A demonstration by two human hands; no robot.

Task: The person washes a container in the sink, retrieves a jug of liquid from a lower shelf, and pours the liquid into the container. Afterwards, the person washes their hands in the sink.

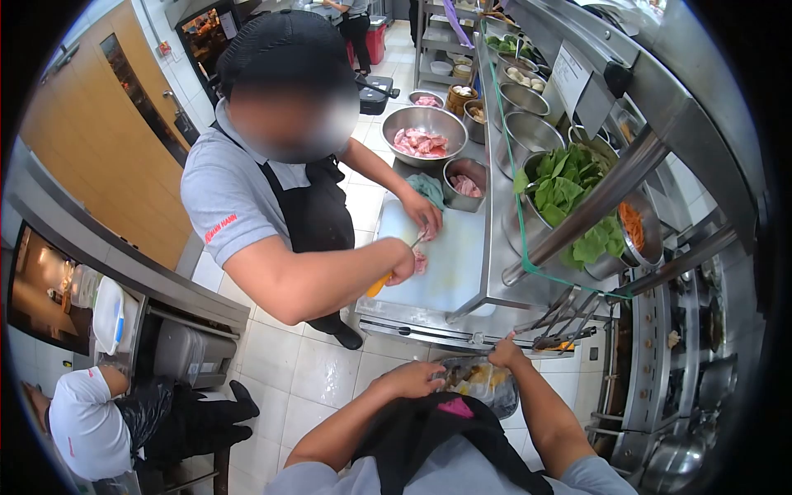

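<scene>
Close against the apron, a clear plastic container (487,384) with yellowish and pale contents sits between my hands. My left hand (411,380) is at its left rim, fingers bent onto the edge. My right hand (506,352) is at its upper right edge, near the metal counter front and some tongs (557,318), with its fingers closed; what they grip is too small to make out. A white cutting board (450,264) lies on the counter ahead, with a piece of raw meat (421,263) on it under a co-worker's hands.
A co-worker (289,198) stands ahead left, holding a yellow-handled knife (379,285). Bowls of meat (422,136), leafy greens (561,186) and shredded carrot (632,224) line the counter. A steel rail (590,198) crosses at the right. Another person (99,421) is at lower left.
</scene>
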